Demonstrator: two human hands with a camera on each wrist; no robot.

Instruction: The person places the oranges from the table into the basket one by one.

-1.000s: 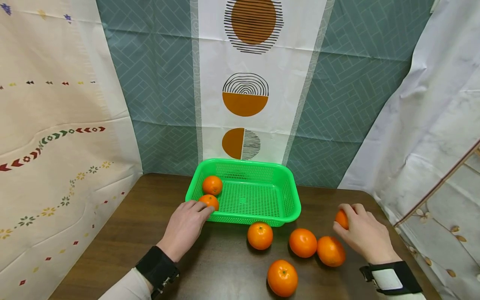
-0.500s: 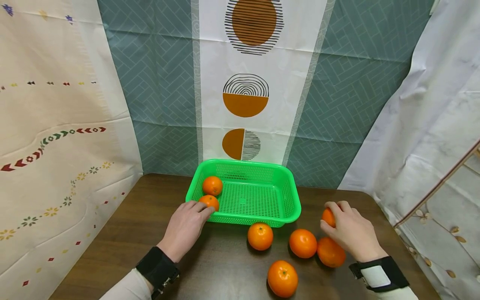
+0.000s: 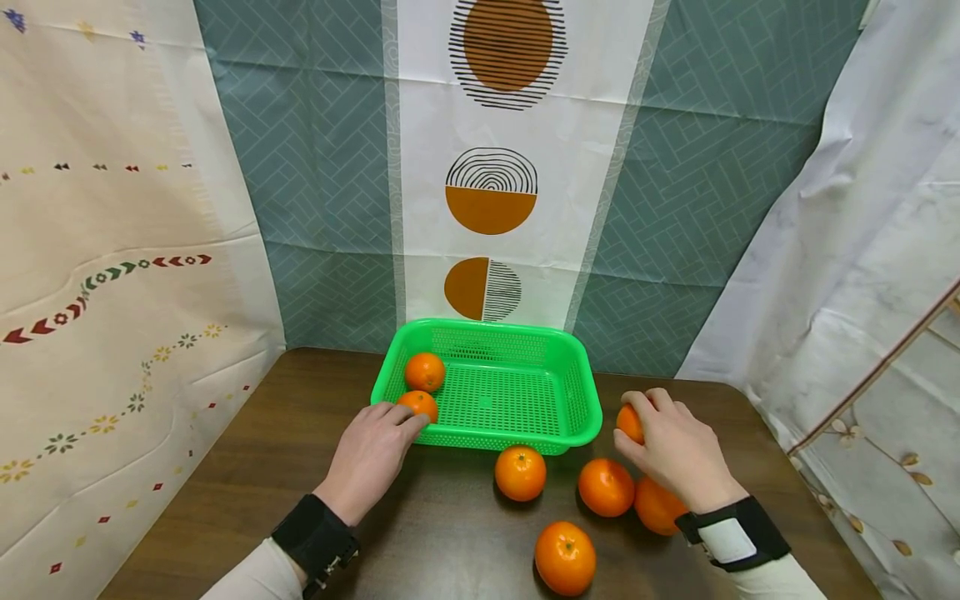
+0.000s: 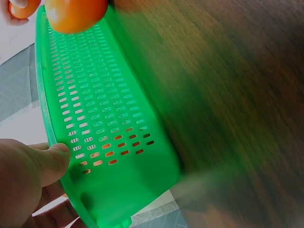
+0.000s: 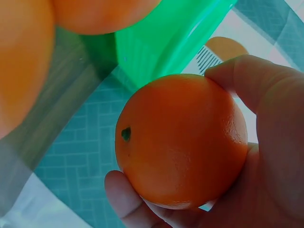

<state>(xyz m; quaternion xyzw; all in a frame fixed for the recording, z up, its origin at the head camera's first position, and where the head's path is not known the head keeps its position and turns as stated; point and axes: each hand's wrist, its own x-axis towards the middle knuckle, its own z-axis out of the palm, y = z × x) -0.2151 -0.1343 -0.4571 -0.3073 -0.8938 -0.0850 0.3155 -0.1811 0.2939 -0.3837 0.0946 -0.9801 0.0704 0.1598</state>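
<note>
My left hand grips the near left rim of a green plastic basket. In the left wrist view the thumb lies on the outer wall and the fingers go over the rim. Two oranges sit at the basket's left end, one orange behind the other. My right hand holds an orange to the right of the basket, thumb on one side and fingers curled round the other. Its green stem end shows in the right wrist view.
On the brown wooden table stand several loose oranges: one orange before the basket, one orange nearer me, one orange to the right, and one partly hidden by my right hand. Patterned cloths hang behind and at both sides.
My right hand has moved left toward the basket with the orange in it, passing behind the rightmost table orange. The left hand and the basket have stayed in place.
</note>
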